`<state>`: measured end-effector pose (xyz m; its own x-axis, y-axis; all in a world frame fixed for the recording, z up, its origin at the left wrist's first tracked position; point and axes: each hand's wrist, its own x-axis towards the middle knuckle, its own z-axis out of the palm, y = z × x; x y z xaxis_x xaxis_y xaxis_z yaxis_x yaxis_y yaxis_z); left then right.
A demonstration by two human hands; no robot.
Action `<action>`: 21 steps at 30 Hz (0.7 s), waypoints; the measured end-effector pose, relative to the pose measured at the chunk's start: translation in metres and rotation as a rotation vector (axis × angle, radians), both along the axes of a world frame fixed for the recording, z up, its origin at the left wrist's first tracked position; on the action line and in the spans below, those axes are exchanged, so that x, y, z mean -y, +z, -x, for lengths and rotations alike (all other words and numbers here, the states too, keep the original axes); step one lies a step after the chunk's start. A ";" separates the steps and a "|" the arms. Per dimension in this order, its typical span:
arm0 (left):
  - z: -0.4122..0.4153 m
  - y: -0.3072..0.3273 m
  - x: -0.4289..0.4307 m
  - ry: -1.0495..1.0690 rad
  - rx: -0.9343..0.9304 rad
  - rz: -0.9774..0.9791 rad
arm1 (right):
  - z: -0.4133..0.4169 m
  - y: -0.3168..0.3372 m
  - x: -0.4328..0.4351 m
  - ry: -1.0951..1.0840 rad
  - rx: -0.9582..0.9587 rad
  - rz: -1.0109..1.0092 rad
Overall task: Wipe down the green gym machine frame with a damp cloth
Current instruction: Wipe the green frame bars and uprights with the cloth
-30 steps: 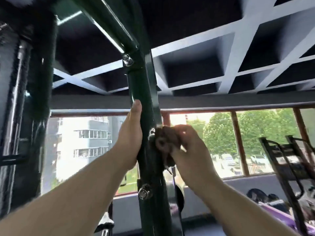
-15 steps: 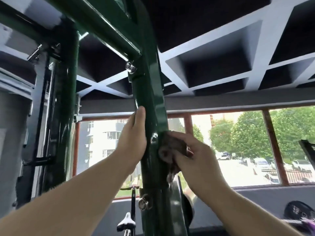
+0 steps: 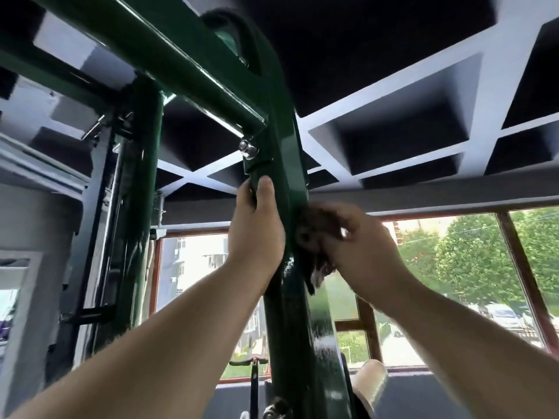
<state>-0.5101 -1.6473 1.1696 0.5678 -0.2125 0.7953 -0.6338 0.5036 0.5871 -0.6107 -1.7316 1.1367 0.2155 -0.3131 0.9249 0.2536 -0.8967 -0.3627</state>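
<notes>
A dark green upright post of the gym machine frame rises in front of me and meets a sloping green crossbar at a silver bolt. My left hand grips the post's left side just below the bolt, thumb up along it. My right hand holds a bunched dark cloth and presses it against the post's right side at the same height. The paint below the cloth looks wet and shiny.
A second green upright with black rods stands to the left. A coffered ceiling is overhead. Red-framed windows show trees and parked cars. A bike handlebar sits low behind the post.
My view has tilted up and left, showing more crossbar and ceiling. Both hands have slid up the post, the left now just under the bolt, the cloth still on the right side.
</notes>
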 end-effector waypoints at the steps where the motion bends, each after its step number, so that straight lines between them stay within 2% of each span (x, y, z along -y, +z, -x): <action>1: -0.001 0.000 0.001 -0.001 0.003 0.004 | -0.007 0.027 0.000 -0.019 0.029 0.010; 3: -0.002 0.000 0.001 0.012 0.015 0.015 | -0.019 0.069 0.001 -0.013 0.086 0.031; 5: -0.001 0.003 0.002 0.035 0.040 0.007 | -0.024 0.080 0.000 -0.004 0.123 0.045; 10: 0.002 0.008 -0.002 0.066 0.027 -0.003 | -0.009 -0.013 -0.005 -0.074 0.081 0.209; 12: 0.003 0.008 -0.003 0.065 0.010 0.001 | 0.004 -0.038 -0.002 -0.080 -0.001 0.219; 15: 0.002 0.008 -0.003 0.024 0.006 0.016 | 0.015 -0.019 -0.001 -0.166 -0.116 0.218; 18: -0.003 0.005 -0.003 -0.017 0.011 0.025 | 0.006 0.003 -0.004 -0.118 -0.053 0.177; 21: -0.007 -0.007 -0.006 -0.077 0.002 -0.038 | 0.001 -0.020 -0.004 -0.094 -0.011 0.103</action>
<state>-0.5031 -1.6417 1.1628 0.5474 -0.2852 0.7868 -0.5953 0.5281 0.6056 -0.6114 -1.7271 1.1168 0.1997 -0.2356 0.9511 0.1631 -0.9491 -0.2694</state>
